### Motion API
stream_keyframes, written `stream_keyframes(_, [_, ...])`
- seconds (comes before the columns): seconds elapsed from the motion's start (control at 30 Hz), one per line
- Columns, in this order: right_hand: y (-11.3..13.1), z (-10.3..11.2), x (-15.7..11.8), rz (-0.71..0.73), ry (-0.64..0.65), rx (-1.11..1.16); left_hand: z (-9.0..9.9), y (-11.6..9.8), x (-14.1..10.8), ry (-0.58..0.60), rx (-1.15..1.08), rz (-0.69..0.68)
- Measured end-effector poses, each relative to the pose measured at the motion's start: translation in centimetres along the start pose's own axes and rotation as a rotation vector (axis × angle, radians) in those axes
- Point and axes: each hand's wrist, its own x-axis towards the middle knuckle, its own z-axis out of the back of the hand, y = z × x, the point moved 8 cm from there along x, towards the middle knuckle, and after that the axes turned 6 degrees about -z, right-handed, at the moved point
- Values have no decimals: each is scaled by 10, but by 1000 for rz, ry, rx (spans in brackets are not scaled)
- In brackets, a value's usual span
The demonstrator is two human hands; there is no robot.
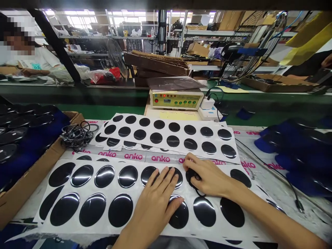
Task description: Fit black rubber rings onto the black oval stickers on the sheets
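Observation:
A white sheet with rows of glossy black round stickers lies in front of me, on top of another such sheet that shows at the left and far edges. My left hand rests flat on it, fingers stretched across a few of the stickers. To the right, my right hand is closed with curled fingers over a far-row sticker. A thin dark curved edge or loop shows under these fingers; what they grip is partly hidden. Beyond both hands, more sticker sheets lie stacked, slightly askew.
A cardboard box of dark round-topped items stands left, beside a tangled cable bundle. Blue-and-black items lie at right, near a thin cable. A control box with buttons stands behind. A person sits far left.

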Motion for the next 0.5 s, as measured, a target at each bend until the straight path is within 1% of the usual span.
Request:
stream_keyframes(0.1, [0,0,1,29,-18,4,1,2,-1,-8,6,19])
stream_keyframes(0.2, [-5,1,-7,44,-46,70,-1,1,0,32,20,-3])
stream_keyframes(0.3, [-5,2,-15,92,-95,127,-1,2,0,36,21,10])
stream_keyframes(0.4, [2,1,-20,177,-147,44,-1,2,0,29,16,18])
stream_keyframes(0.5, [6,2,-24,221,-227,-55,-2,1,0,17,-5,9])
